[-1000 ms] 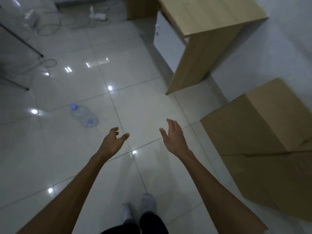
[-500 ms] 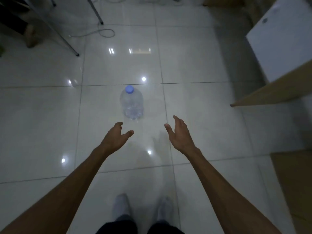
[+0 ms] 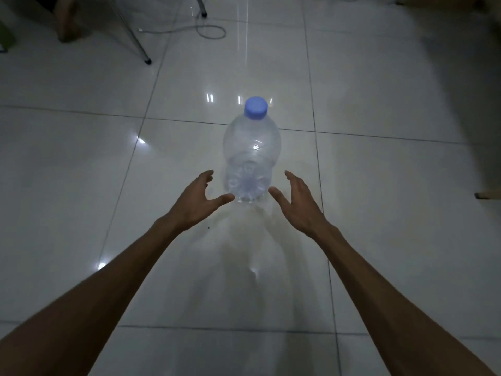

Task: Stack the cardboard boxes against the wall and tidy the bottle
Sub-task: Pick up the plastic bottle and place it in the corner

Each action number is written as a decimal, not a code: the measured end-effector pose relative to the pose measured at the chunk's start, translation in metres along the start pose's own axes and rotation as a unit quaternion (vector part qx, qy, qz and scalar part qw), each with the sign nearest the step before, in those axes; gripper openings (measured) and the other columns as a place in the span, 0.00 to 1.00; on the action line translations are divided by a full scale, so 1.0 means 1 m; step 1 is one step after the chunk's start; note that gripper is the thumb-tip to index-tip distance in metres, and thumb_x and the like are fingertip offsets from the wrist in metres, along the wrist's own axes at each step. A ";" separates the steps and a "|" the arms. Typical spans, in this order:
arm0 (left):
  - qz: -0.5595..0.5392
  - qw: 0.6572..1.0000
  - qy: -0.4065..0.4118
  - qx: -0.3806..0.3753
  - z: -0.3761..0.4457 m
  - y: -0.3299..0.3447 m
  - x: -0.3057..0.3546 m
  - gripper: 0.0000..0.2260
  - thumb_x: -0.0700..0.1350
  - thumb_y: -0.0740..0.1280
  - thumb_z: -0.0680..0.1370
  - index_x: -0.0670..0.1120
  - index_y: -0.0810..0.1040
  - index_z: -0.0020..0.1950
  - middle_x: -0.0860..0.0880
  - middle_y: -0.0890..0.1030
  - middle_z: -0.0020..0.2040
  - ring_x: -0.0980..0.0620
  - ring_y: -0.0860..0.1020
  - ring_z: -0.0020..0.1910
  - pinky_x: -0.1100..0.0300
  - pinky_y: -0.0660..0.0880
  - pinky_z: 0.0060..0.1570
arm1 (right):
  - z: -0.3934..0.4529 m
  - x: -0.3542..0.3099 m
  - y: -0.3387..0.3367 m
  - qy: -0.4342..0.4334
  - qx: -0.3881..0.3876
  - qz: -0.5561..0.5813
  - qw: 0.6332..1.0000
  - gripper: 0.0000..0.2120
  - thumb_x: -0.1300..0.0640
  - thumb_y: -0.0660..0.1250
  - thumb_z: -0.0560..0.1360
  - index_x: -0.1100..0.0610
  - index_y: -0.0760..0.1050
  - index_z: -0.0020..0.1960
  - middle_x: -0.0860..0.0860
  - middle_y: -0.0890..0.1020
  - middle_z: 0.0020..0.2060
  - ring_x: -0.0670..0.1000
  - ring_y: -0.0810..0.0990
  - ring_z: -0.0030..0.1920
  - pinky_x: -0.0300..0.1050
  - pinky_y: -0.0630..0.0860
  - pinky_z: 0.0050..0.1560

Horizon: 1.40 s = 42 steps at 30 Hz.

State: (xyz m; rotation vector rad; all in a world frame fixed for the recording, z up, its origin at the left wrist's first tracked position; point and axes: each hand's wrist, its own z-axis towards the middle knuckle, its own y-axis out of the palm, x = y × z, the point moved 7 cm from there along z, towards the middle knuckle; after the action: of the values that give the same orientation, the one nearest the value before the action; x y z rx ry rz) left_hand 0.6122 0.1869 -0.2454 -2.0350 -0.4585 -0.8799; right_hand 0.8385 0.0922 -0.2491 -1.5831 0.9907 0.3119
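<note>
Two spread hands, left hand [image 3: 195,202] and right hand [image 3: 299,204], grasp nothing, flanking the clear plastic bottle [image 3: 250,156] mid-frame; metal leg [image 3: 135,36] and looped cable [image 3: 211,32] lie upper left.

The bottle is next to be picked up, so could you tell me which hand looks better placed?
Left, marginally. The left hand has its thumb tip nearly at the base of the bottle, while the right hand sits slightly further off. Both are open and flank it, so a two-handed lift seems likely.
</note>
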 end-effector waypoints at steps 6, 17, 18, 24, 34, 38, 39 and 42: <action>-0.001 0.998 0.061 0.022 0.053 0.023 -0.013 0.51 0.68 0.75 0.63 0.50 0.58 0.78 0.50 0.66 0.76 0.50 0.68 0.72 0.51 0.70 0.67 | 0.044 0.022 0.028 -0.034 0.011 0.036 0.999 0.44 0.29 0.57 0.72 0.50 0.48 0.79 0.49 0.54 0.79 0.49 0.54 0.78 0.50 0.55 0.75; -0.072 0.986 0.148 0.035 0.096 0.033 0.005 0.45 0.51 0.81 0.65 0.50 0.61 0.77 0.61 0.67 0.64 0.62 0.68 0.62 0.83 0.65 0.47 | 0.082 0.007 0.038 -0.140 0.003 0.085 0.987 0.37 0.37 0.67 0.73 0.35 0.48 0.73 0.32 0.61 0.68 0.28 0.60 0.66 0.25 0.58 0.62; -0.076 0.985 0.152 0.035 0.098 0.032 0.006 0.46 0.51 0.81 0.64 0.51 0.61 0.77 0.62 0.67 0.64 0.62 0.68 0.62 0.83 0.65 0.47 | 0.083 0.006 0.039 -0.139 -0.002 0.090 0.986 0.38 0.38 0.67 0.73 0.37 0.47 0.74 0.35 0.61 0.70 0.30 0.60 0.67 0.26 0.58 0.64; -0.093 0.983 0.156 0.031 0.110 0.031 0.001 0.49 0.53 0.82 0.62 0.51 0.59 0.78 0.58 0.69 0.69 0.58 0.70 0.64 0.80 0.67 0.50 | 0.090 0.004 0.046 -0.141 0.013 0.128 0.982 0.39 0.41 0.69 0.73 0.43 0.52 0.77 0.37 0.64 0.72 0.36 0.65 0.68 0.27 0.64 0.62; -0.094 0.986 0.141 -0.013 0.099 0.030 0.017 0.51 0.66 0.77 0.57 0.51 0.63 0.76 0.53 0.74 0.66 0.58 0.76 0.56 0.72 0.72 0.48 | 0.073 0.002 0.028 -0.127 0.050 0.154 0.979 0.39 0.31 0.66 0.69 0.48 0.63 0.74 0.43 0.72 0.70 0.44 0.71 0.69 0.44 0.71 0.68; -0.095 0.985 0.136 -0.038 0.079 0.035 0.040 0.50 0.67 0.76 0.56 0.52 0.66 0.73 0.55 0.74 0.65 0.60 0.77 0.54 0.71 0.73 0.45 | 0.046 -0.002 0.006 -0.101 0.060 0.177 0.977 0.37 0.30 0.66 0.68 0.44 0.64 0.72 0.38 0.72 0.64 0.39 0.72 0.64 0.33 0.70 0.60; -0.094 0.986 0.134 -0.042 0.075 0.035 0.044 0.49 0.68 0.76 0.55 0.52 0.67 0.73 0.55 0.74 0.65 0.59 0.77 0.55 0.70 0.73 0.46 | 0.041 -0.002 0.003 -0.099 0.062 0.174 0.978 0.36 0.31 0.66 0.68 0.42 0.62 0.72 0.38 0.72 0.63 0.39 0.72 0.63 0.32 0.70 0.60; -0.088 0.986 0.130 -0.060 0.054 0.042 0.073 0.49 0.70 0.74 0.55 0.52 0.67 0.72 0.55 0.74 0.64 0.55 0.76 0.58 0.68 0.73 0.49 | 0.013 0.000 -0.023 -0.072 0.063 0.190 0.977 0.37 0.34 0.67 0.70 0.43 0.60 0.74 0.42 0.73 0.65 0.42 0.73 0.65 0.38 0.70 0.63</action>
State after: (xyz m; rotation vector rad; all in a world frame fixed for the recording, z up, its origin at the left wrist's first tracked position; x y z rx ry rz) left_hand 0.7101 0.2074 -0.2373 -1.9720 -0.4534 -1.2900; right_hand 0.8593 0.1030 -0.2373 -1.2322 1.1731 0.6070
